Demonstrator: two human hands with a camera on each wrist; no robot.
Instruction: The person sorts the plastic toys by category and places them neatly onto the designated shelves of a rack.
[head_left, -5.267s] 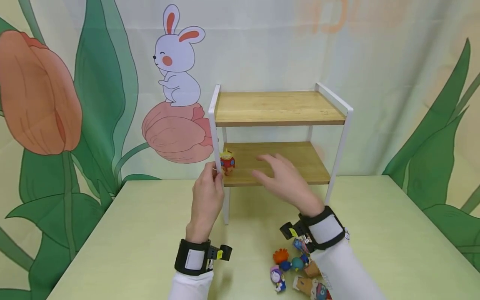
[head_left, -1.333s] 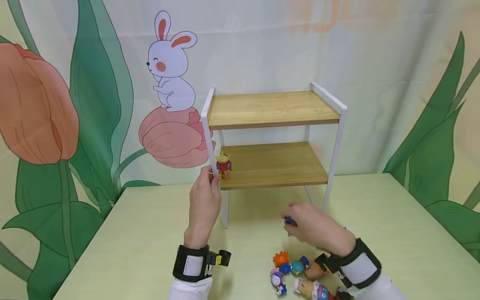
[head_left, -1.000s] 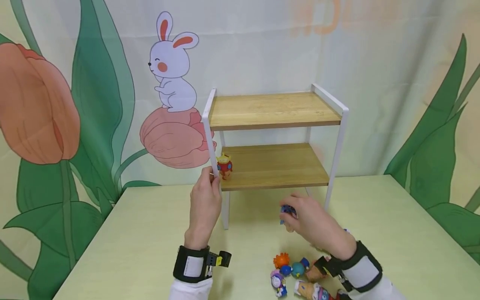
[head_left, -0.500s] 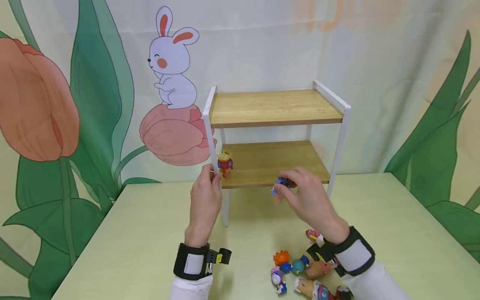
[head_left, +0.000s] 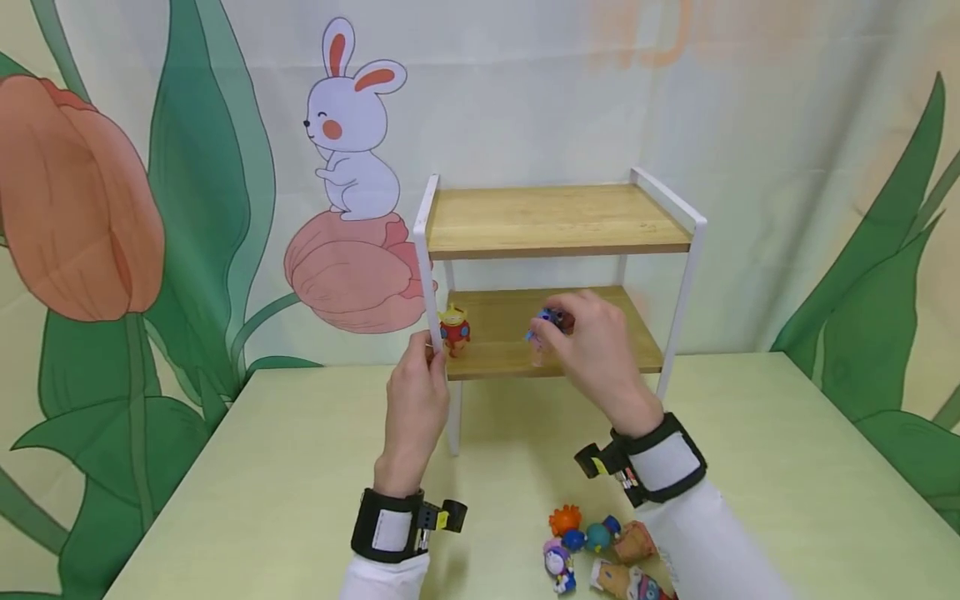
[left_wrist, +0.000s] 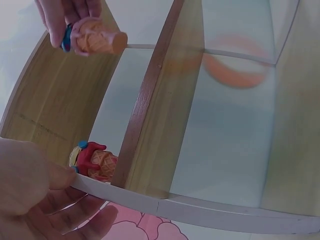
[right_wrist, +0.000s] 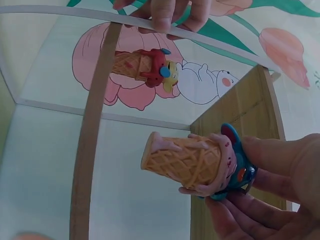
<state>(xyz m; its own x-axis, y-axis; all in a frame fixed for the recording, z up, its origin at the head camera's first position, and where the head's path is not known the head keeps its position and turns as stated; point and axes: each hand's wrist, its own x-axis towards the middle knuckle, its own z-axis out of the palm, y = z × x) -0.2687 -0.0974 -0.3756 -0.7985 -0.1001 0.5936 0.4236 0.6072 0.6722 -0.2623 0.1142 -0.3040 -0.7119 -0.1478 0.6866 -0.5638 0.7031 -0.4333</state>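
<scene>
My left hand [head_left: 415, 408] grips the front left post of a two-tier shelf [head_left: 555, 221] with white posts and wooden boards. Just inside that post, on the lower board, stands a figurine [head_left: 454, 329] with a yellow three-eyed head and red coat on a waffle-cone base. In front of the lower board's middle, my right hand [head_left: 600, 354] pinches a blue figurine [right_wrist: 195, 162] by its upper part. Its waffle cone with pink icing points down and overlaps the board in the head view. The fingers cover much of its head.
On the table below the right forearm lie several small toys: a spiky orange one [head_left: 564, 520], a teal one [head_left: 598, 536], a purple-hooded figurine [head_left: 558, 565] and a waffle-cone piece [head_left: 634, 542]. A printed curtain [head_left: 525, 100] hangs behind the shelf.
My right hand was over the lower board with spread fingers, then held the blue figurine low over the table. It has risen with it to lower-board height. My left hand stays on the post.
</scene>
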